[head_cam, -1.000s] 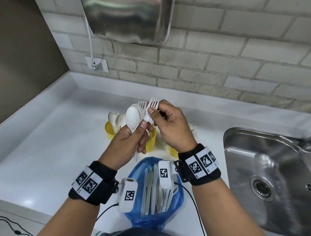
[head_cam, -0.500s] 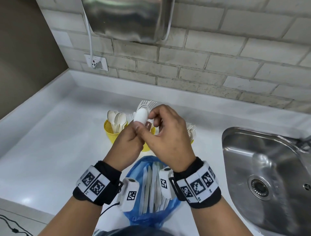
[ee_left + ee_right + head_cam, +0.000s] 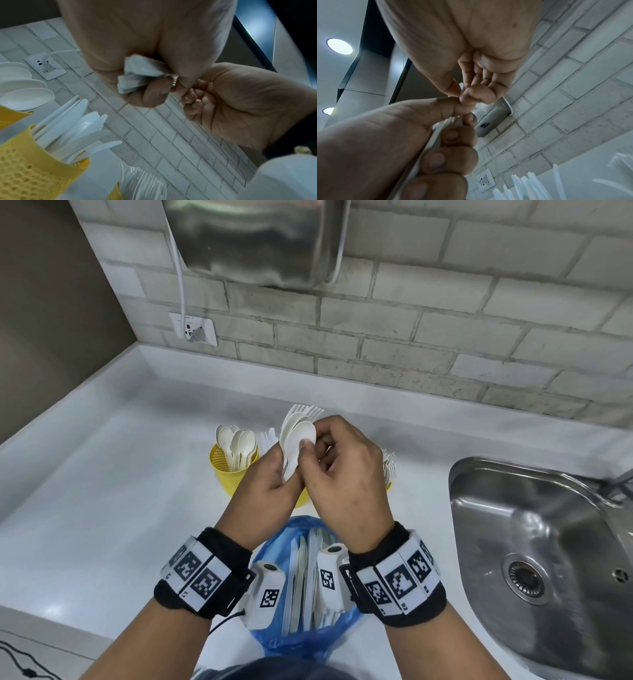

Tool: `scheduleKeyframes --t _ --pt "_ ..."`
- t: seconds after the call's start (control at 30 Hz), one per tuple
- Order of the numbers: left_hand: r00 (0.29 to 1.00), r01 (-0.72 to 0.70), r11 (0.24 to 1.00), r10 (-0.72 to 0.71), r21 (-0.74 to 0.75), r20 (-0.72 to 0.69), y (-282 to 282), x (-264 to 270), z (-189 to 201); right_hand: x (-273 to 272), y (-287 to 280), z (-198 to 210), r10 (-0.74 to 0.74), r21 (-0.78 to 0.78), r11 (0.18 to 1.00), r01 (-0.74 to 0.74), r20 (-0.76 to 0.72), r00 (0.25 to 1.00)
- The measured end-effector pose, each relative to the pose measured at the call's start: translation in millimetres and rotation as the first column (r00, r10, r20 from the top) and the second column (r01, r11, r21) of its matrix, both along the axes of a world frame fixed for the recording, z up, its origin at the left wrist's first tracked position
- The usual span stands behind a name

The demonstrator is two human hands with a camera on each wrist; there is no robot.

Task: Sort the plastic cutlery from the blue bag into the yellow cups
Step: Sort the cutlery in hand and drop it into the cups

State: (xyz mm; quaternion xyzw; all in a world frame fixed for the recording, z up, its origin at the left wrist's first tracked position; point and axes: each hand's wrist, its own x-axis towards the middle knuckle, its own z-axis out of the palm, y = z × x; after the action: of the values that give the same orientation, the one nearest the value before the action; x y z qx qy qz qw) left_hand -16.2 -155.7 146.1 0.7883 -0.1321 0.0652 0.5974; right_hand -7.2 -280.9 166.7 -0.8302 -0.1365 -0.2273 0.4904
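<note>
My left hand [image 3: 274,484] grips a bunch of white plastic spoons and forks [image 3: 297,433] by their handles [image 3: 135,75], above the yellow cups. My right hand [image 3: 337,460] pinches the bowl of the front spoon [image 3: 305,434] between thumb and forefinger. The left yellow cup [image 3: 227,470] holds several spoons. A second cup [image 3: 25,169] holds knives, mostly hidden behind my hands in the head view. A third cup with forks [image 3: 388,465] peeks out right of my right hand. The blue bag [image 3: 301,587] lies open below my wrists with more cutlery inside.
A steel sink [image 3: 548,559] is set into the white counter [image 3: 102,491] on the right. A wall socket [image 3: 193,328] with a plugged cable and a metal hand dryer [image 3: 257,237] hang on the brick wall behind.
My right hand let go of the forks at the back and came forward and left onto the front spoon's bowl. Both hands drew closer together.
</note>
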Motion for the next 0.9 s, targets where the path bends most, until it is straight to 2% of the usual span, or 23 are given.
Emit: scheduleKeyframes --t 0.1,0.33,0.47,0.63,0.8,0.9 --pt "1.0 0.0 1.0 0.0 0.001 0.014 0.4 -1.3 1.6 -0.9 -1.4 1.0 0.035 0.087 0.996 -0.031 -0.044 0.998" --pt "0.998 0.047 0.998 -0.048 0.033 0.043 -2.3 -5.7 9.0 0.3 -2.9 4.3 0.029 0.103 0.994 -0.03 0.014 0.999" --pt "0.997 0.042 0.996 -0.047 0.079 0.06 -0.6 -5.6 6.8 1.0 -5.5 6.3 0.065 0.093 0.994 -0.063 -0.016 0.998" --pt "0.997 0.044 0.995 -0.049 0.089 0.053 -1.3 -7.2 7.2 -0.6 -6.7 8.3 0.124 0.239 0.966 -0.1 -0.085 0.989" --pt "1.0 -0.018 0.998 0.018 0.06 0.003 -1.5 -6.9 1.8 -2.5 -7.4 9.1 0.075 0.391 0.919 -0.043 -0.067 0.995" --pt "0.999 -0.042 0.997 0.042 0.061 -0.01 0.2 -7.0 -1.7 -0.3 -9.9 9.8 0.083 0.376 0.926 -0.042 -0.094 0.992"
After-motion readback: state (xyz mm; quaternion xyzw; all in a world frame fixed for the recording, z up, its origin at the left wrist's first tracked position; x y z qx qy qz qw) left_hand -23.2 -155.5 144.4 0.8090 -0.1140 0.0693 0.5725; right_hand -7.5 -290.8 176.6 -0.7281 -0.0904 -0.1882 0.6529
